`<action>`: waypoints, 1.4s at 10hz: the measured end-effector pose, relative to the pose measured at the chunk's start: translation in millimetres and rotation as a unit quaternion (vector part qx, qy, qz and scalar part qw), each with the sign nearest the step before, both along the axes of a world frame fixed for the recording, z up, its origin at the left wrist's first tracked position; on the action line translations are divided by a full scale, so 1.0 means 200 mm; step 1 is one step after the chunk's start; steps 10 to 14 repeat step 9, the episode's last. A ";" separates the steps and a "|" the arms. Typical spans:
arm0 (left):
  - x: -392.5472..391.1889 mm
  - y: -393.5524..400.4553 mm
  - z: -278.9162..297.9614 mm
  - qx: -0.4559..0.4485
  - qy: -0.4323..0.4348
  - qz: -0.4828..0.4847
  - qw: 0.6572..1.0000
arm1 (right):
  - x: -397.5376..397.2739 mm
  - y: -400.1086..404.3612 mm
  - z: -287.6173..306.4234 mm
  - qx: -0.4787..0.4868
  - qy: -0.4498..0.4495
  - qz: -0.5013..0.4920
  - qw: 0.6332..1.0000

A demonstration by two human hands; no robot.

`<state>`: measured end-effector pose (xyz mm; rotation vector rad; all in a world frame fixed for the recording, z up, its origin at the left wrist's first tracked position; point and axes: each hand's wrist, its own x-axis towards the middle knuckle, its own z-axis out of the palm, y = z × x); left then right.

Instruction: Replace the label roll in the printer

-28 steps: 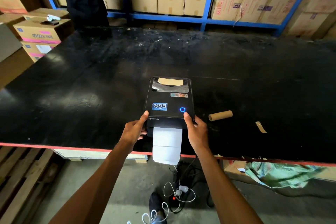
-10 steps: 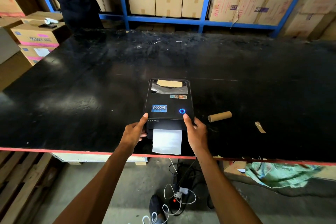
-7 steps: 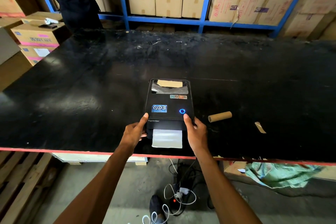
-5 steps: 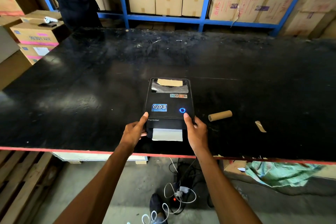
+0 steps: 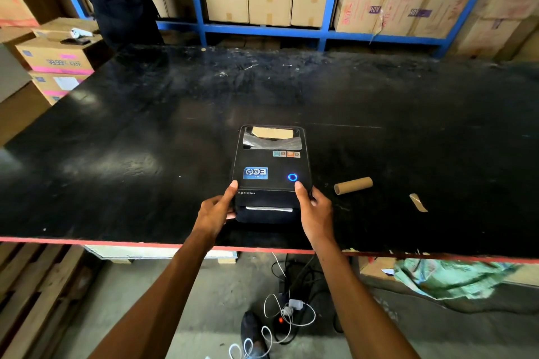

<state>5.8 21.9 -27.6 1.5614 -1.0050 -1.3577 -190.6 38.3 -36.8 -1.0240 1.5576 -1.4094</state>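
The black label printer (image 5: 271,175) stands on the black table (image 5: 145,140), close to the near edge with the red strip. Its lid is closed, and a round blue light (image 5: 292,177) glows on the top, near the front right corner. Through the window at the back of the lid a part of the label roll (image 5: 272,133) is visible inside (brown and white surfaces; more detail I cannot tell). At the front slot only a thin white edge of label paper (image 5: 269,209) shows.

The left hand (image 5: 214,211) grips the front left corner of the printer, with the thumb on top and the fingers around the side. The right hand (image 5: 315,213) holds the front right corner in the same way, its thumb tip just beside the blue light. Both hands are closed on the printer body.

To the right of the printer, apart from it, an empty cardboard core (image 5: 353,185) lies on its side on the table. Further right lies a small brown paper scrap (image 5: 418,202). Behind the table, blue shelves (image 5: 326,33) carry cardboard boxes (image 5: 269,1).
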 end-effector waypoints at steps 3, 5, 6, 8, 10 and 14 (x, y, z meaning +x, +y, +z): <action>0.00 0.00 0.00 0.007 -0.003 -0.005 1.000 | 0.00 0.00 0.01 0.016 0.002 0.002 1.000; 0.01 0.00 0.00 0.016 -0.002 -0.010 1.000 | 0.00 0.00 0.01 0.022 0.001 0.008 1.000; 0.00 0.00 0.03 0.018 -0.004 -0.004 1.000 | 0.01 0.00 0.03 0.023 0.004 0.006 1.000; 0.01 -0.01 0.04 0.024 -0.012 -0.003 1.000 | -0.01 -0.02 0.02 -0.010 0.005 0.017 1.000; 0.02 0.02 0.03 0.026 -0.023 0.007 0.999 | -0.04 0.02 0.01 -0.022 0.035 0.021 0.999; 0.02 0.02 0.03 0.026 -0.023 0.007 0.999 | -0.04 0.02 0.01 -0.022 0.035 0.021 0.999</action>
